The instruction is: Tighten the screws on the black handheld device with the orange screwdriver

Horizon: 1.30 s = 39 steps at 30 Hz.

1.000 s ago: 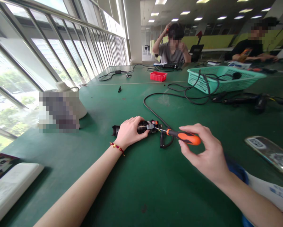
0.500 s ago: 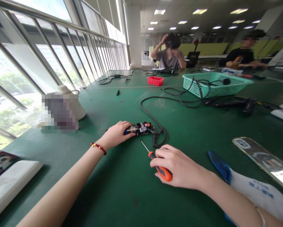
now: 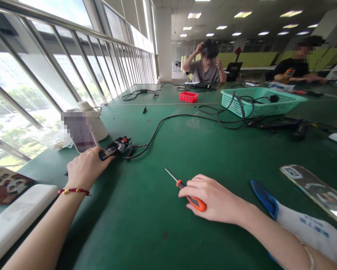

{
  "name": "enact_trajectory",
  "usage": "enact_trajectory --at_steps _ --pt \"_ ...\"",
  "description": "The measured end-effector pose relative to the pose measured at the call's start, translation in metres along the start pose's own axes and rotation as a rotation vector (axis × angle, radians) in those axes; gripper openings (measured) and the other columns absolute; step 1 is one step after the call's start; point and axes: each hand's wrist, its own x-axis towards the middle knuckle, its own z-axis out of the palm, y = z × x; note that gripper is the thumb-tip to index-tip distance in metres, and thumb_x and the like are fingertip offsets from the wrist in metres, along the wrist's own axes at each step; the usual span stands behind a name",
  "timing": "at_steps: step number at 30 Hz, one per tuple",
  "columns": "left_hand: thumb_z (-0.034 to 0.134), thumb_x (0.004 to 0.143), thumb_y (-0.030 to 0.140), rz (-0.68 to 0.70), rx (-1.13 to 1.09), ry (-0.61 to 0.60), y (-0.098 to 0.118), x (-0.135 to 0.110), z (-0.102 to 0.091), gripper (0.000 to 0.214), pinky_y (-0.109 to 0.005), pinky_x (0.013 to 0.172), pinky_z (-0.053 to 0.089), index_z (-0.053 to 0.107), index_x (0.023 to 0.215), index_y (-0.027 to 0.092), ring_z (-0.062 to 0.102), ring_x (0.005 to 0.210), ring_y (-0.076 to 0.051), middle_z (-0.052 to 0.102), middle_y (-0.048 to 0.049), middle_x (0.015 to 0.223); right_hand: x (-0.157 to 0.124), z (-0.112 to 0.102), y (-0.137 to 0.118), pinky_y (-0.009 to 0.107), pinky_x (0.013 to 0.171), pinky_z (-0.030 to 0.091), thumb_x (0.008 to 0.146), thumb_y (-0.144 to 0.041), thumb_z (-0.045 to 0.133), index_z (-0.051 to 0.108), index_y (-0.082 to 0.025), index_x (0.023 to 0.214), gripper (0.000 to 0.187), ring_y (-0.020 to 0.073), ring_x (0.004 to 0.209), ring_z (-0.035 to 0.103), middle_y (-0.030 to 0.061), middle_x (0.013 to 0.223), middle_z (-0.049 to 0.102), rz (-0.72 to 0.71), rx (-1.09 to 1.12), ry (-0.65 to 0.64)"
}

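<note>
My left hand [image 3: 85,169] is closed round one end of a small black device [image 3: 116,146] with exposed wires and parts, at the left of the green table [image 3: 162,225]. A black cord [image 3: 168,122] runs from the device toward the far right. My right hand [image 3: 213,198] rests low on the table, fingers wrapped over the orange handle of a screwdriver [image 3: 185,191]. The thin metal shaft points up and left, toward the device but well apart from it.
A teal basket [image 3: 269,103] with cables stands at the back right, a small red tray [image 3: 188,96] behind. A white jug-like object [image 3: 101,123] sits by the window. A phone [image 3: 314,187] lies right. Two people sit at the far end. A white box [image 3: 13,217] lies front left.
My left hand has dragged the device and its cord leftward across the table. My right hand has drawn the screwdriver away from the device and lowered it to the table.
</note>
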Motion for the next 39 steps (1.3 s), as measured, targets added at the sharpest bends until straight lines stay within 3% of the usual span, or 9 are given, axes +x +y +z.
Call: enact_trajectory --at_steps 4,7,14,20,23,26,29,34,39 --pt "0.023 0.083 0.063 -0.123 0.046 0.171 -0.009 -0.001 -0.003 0.054 -0.03 0.053 0.032 0.049 0.104 0.02 0.055 0.088 -0.032 0.057 -0.0134 0.107 0.0 -0.001 0.0 0.032 0.083 0.043 0.077 -0.017 0.057 0.062 -0.023 0.099 0.022 0.0145 0.08 0.058 0.0006 0.089 0.066 0.01 0.015 -0.007" --pt "0.019 0.088 0.051 -0.094 0.124 0.278 -0.009 -0.001 0.001 0.043 -0.031 0.058 0.032 0.045 0.103 0.021 0.05 0.097 -0.031 0.053 -0.0131 0.106 0.0 -0.001 0.0 0.033 0.084 0.043 0.078 -0.017 0.057 0.062 -0.023 0.099 0.023 0.0152 0.081 0.058 0.0013 0.09 0.066 0.015 0.011 -0.011" --pt "0.018 0.091 0.041 0.026 0.213 0.302 -0.009 0.005 0.015 0.036 -0.03 0.066 0.032 0.042 0.104 0.018 0.047 0.093 -0.029 0.051 -0.0129 0.102 -0.001 -0.002 -0.002 0.032 0.084 0.043 0.077 -0.017 0.057 0.061 -0.023 0.098 0.022 0.0142 0.08 0.057 0.0005 0.09 0.066 0.019 0.011 -0.01" --pt "0.036 0.086 0.044 -0.119 0.181 0.369 -0.016 0.013 0.024 0.035 -0.03 0.062 0.03 0.051 0.104 0.018 0.052 0.092 -0.027 0.057 -0.0102 0.101 -0.002 0.0 0.003 0.032 0.082 0.042 0.078 -0.019 0.057 0.061 -0.022 0.098 0.02 0.015 0.08 0.057 0.0011 0.09 0.065 0.018 0.023 -0.022" --pt "0.039 0.086 0.047 -0.097 0.163 0.478 -0.01 0.01 0.024 0.036 -0.03 0.065 0.032 0.054 0.101 0.018 0.054 0.092 -0.026 0.059 -0.0089 0.098 -0.001 0.001 0.004 0.032 0.08 0.043 0.079 -0.02 0.056 0.06 -0.021 0.097 0.018 0.0145 0.077 0.056 0.0008 0.086 0.065 0.01 0.018 0.051" --pt "0.043 0.086 0.047 0.036 0.096 0.573 0.009 0.003 0.022 0.035 -0.03 0.071 0.033 0.056 0.1 0.018 0.056 0.09 -0.023 0.061 -0.0072 0.095 0.001 0.003 0.006 0.032 0.077 0.043 0.08 -0.018 0.055 0.058 -0.02 0.096 0.016 0.0148 0.076 0.055 0.0016 0.084 0.064 0.007 0.019 0.203" --pt "0.047 0.086 0.041 0.29 -0.002 0.596 0.04 -0.004 0.024 0.028 -0.031 0.076 0.034 0.057 0.099 0.019 0.057 0.087 -0.021 0.063 -0.005 0.093 0.004 0.004 0.009 0.03 0.073 0.044 0.081 -0.014 0.052 0.054 -0.02 0.097 0.017 0.0151 0.077 0.054 0.0026 0.085 0.061 0.029 0.025 0.363" --pt "0.054 0.083 0.044 0.67 -0.208 0.411 0.103 -0.005 0.032 0.03 -0.032 0.08 0.035 0.059 0.099 0.019 0.057 0.085 -0.021 0.065 -0.0037 0.092 0.005 0.003 0.026 0.032 0.08 0.046 0.083 -0.014 0.048 0.049 -0.022 0.104 0.023 0.0176 0.088 0.055 0.0043 0.093 0.058 0.125 0.021 0.564" --pt "0.058 0.081 0.044 0.81 -0.33 0.255 0.147 0.011 0.033 0.033 -0.034 0.086 0.037 0.06 0.104 0.02 0.055 0.092 -0.021 0.065 -0.0041 0.097 0.009 0.005 0.05 0.038 0.098 0.039 0.082 -0.014 0.046 0.048 -0.025 0.115 0.034 0.0211 0.115 0.049 0.0063 0.119 0.056 0.273 0.035 0.568"
